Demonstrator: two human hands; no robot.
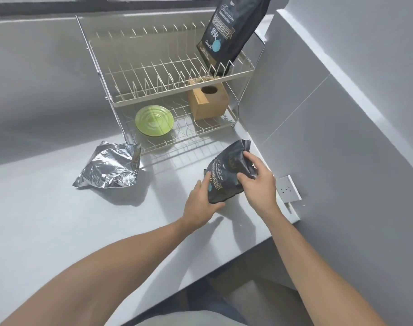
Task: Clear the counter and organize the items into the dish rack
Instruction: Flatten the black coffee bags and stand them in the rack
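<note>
A black coffee bag (226, 170) stands on the pale counter (59, 220) in front of the two-tier wire dish rack (120, 104). My left hand (200, 203) grips its lower left corner and my right hand (257, 182) holds its right side near the top. A second, taller black coffee bag (233, 29) stands upright at the right end of the rack's upper tier. On the lower tier lie a green plate (153, 121) and a brown cardboard box (210, 100) with a round hole. A crumpled silver foil bag (111, 165) lies on the counter to the left.
A grey wall runs along the right side, with a white power socket (289, 188) just right of my right hand. The counter's front edge falls away at the lower right.
</note>
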